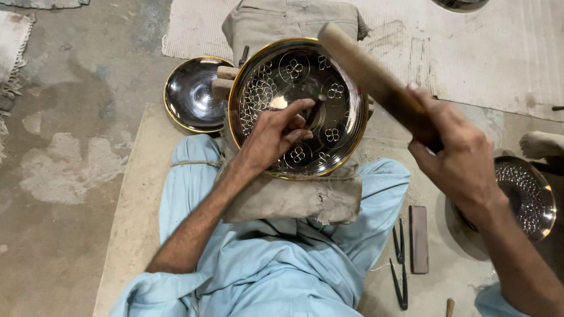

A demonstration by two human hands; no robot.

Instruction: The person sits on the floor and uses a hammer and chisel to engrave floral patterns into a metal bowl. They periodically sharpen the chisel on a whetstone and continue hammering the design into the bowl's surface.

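A round dark metal plate (346, 126) with a gold rim and engraved flower patterns rests on a grey cloth cushion (294, 196) on my lap. My left hand (276, 132) lies on the plate and grips a thin dark chisel (315, 110) with its tip on the plate's middle. Raised above the plate's right edge, my right hand (455, 155) is closed around a wooden mallet stick (370, 73), which slants up to the left.
A plain dark bowl-like plate (191, 94) sits left of the engraved one. A dotted metal plate (529, 196) lies at the right. A flat sharpening stone (418, 238) and thin dark tools (399, 264) lie by my right leg. Woven mat at the back.
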